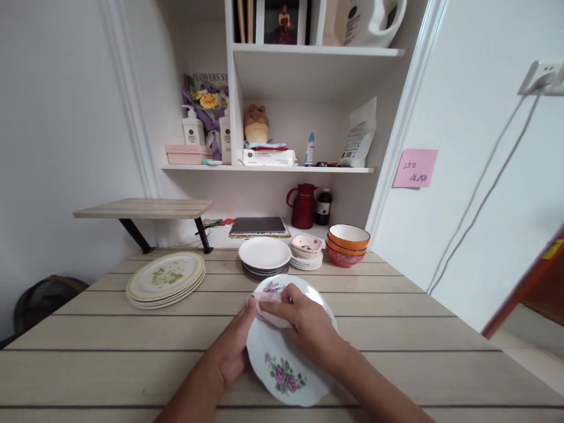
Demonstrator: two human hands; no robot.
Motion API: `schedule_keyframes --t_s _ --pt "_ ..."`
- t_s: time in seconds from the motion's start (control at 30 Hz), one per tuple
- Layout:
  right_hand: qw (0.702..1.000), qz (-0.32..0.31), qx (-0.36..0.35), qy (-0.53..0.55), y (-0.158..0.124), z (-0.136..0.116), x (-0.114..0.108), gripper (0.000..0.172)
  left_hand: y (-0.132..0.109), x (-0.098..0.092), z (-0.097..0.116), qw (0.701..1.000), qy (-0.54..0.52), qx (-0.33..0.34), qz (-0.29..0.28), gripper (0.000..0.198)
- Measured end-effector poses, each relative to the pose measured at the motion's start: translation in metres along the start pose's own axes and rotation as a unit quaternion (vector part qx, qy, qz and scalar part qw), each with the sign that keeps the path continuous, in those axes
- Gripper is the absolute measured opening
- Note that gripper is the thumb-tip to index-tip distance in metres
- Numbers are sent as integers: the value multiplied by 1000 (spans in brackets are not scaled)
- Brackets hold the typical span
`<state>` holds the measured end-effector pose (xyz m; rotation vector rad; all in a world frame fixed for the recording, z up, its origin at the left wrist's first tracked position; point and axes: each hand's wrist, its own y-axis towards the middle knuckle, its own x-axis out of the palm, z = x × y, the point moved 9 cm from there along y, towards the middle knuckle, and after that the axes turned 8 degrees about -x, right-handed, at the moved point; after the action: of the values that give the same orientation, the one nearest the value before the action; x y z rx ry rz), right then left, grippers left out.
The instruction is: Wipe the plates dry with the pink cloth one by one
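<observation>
A white plate with pink flowers [286, 367] is tilted above the front middle of the table. My left hand [233, 346] grips its left edge, thumb on the upper face and the other fingers hidden behind it. Across the plate's upper part lies my right hand [304, 317], fingers pressing a pale pink cloth or tissue [273, 311] against the surface. The cloth reaches to my left thumb at the rim.
Stacked floral plates [165, 277] lie at the left, near a small raised shelf [143, 208]. Behind my hands stand a pile of white and dark plates [264, 254], small dishes [306, 249] and stacked bowls [348, 241]. A red jug [304, 205] stands farther back.
</observation>
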<state>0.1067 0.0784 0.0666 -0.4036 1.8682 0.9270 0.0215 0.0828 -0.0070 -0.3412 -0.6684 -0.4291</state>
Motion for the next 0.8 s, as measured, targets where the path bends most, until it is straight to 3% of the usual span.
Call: schedule_keyframes --t_s 0.27,0.53,0.8 --pt "999 5 22 -29 1 4 -3 56 -2 0 1 1000 6 -1 21 58" --pt "986 14 135 -96 -9 51 -17 61 -4 -2 -4 999 3 -31 26 65" --pt "979 -29 186 -80 -30 84 -32 26 -2 -11 -9 998 -11 -48 39 70"
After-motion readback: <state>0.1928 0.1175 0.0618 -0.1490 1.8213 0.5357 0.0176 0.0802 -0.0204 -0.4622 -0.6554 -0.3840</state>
